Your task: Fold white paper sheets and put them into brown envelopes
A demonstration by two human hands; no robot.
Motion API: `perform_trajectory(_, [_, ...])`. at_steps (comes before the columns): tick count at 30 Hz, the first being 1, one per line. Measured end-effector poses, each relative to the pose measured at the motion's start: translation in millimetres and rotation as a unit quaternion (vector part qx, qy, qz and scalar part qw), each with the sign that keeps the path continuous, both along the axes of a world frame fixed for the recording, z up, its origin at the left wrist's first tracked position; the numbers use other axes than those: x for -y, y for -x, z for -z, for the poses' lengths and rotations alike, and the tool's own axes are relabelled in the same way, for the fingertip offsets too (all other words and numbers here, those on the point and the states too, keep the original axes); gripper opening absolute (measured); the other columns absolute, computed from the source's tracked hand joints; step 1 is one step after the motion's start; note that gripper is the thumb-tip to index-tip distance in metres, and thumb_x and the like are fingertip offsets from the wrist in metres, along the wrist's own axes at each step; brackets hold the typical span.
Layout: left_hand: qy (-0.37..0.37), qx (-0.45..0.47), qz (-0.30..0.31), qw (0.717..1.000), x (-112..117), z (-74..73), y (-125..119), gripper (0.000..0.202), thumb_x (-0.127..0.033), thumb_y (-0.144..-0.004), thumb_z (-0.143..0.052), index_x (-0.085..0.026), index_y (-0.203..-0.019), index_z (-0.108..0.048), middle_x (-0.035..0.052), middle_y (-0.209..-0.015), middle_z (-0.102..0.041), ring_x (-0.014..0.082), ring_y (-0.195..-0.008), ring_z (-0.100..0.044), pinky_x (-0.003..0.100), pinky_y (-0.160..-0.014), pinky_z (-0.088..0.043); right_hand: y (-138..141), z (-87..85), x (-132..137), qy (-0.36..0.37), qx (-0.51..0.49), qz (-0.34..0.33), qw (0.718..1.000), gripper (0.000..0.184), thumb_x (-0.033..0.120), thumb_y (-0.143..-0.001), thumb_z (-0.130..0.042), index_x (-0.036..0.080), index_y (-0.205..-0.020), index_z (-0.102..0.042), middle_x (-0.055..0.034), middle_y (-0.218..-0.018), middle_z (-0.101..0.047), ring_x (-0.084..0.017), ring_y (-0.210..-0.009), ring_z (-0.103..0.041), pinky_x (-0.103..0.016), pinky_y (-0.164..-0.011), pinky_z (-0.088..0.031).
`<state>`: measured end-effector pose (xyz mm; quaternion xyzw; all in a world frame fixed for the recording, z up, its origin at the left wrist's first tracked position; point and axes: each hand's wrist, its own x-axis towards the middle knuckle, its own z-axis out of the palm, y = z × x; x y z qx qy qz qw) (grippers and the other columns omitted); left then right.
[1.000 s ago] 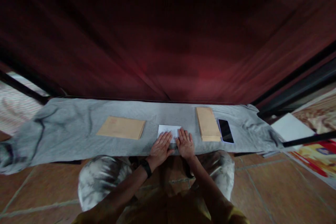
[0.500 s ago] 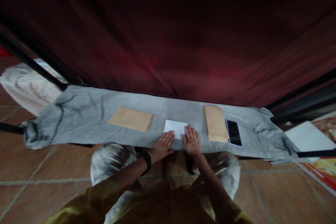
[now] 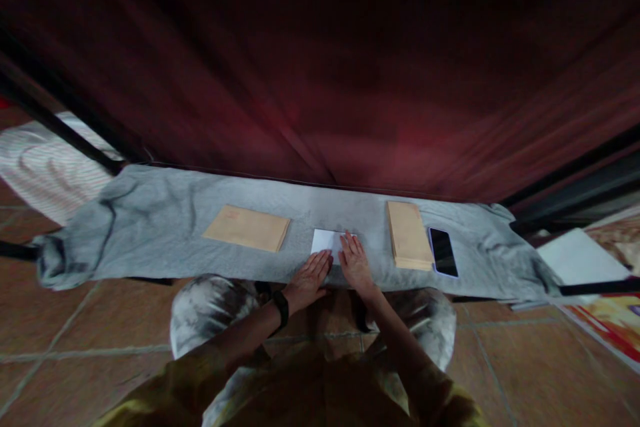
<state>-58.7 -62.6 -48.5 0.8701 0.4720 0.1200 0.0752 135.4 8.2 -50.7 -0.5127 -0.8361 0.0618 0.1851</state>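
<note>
A small white folded paper (image 3: 325, 239) lies on a grey cloth (image 3: 160, 220) in front of me. My left hand (image 3: 311, 274) rests flat at the paper's near edge, fingers stretched out, a black band on the wrist. My right hand (image 3: 354, 258) lies flat over the paper's right part, fingers together and extended. Left of the paper a single brown envelope (image 3: 247, 227) lies flat. To the right sits a stack of brown envelopes (image 3: 409, 234), and a black phone (image 3: 443, 251) lies beside the stack.
A dark red curtain (image 3: 350, 80) hangs right behind the cloth. White sheets (image 3: 580, 255) and colourful printed paper (image 3: 613, 313) lie at the far right. A striped cloth (image 3: 45, 167) is at the far left. Brown floor tiles (image 3: 75, 360) lie around my knees.
My right hand has slid left and further onto the white paper, covering more of it. My left hand has hardly moved. The view has shifted slightly.
</note>
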Motion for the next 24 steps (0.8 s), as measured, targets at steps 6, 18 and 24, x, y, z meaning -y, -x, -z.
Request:
perform_trajectory(6, [0.009, -0.032, 0.01, 0.999, -3, 2.5, 3, 0.077, -0.046, -0.087, -0.06, -0.005, -0.148, -0.038, 0.0243, -0.156, -0.038, 0.0331, -0.15, -0.025, 0.05, -0.123, -0.021, 42, -7.0, -15, 0.028, 0.033, -0.088, 0.995, 0.045, 0.027, -0.104, -0.038, 0.016, -0.146, -0.05, -0.011, -0.156, -0.042, -0.022, -0.146, -0.036, -0.042, -0.12, -0.027])
perform_trajectory(18, [-0.065, 0.001, -0.017, 0.998, 7, 6.4, 25, 0.078, -0.054, -0.096, -0.047, -0.013, -0.157, -0.022, 0.0185, -0.16, -0.033, 0.0291, -0.149, -0.03, 0.049, -0.12, -0.031, 2, -0.3, -29, 0.001, 0.034, -0.02, 0.999, 0.049, 0.033, -0.104, -0.041, 0.019, -0.151, -0.042, -0.0093, -0.155, -0.044, -0.023, -0.143, -0.038, -0.045, -0.118, -0.027])
perform_trajectory(24, [-0.077, -0.005, -0.043, 0.996, 15, 13.8, 39, 0.072, -0.046, -0.096, -0.048, -0.013, -0.156, -0.025, 0.0188, -0.159, -0.037, 0.0306, -0.148, -0.033, 0.051, -0.116, -0.037, 6, -20.3, -46, 0.148, -0.052, 0.037, 0.987, 0.04, 0.024, -0.092, -0.056, 0.022, -0.132, -0.062, -0.0104, -0.142, -0.057, -0.027, -0.131, -0.049, -0.046, -0.115, -0.029])
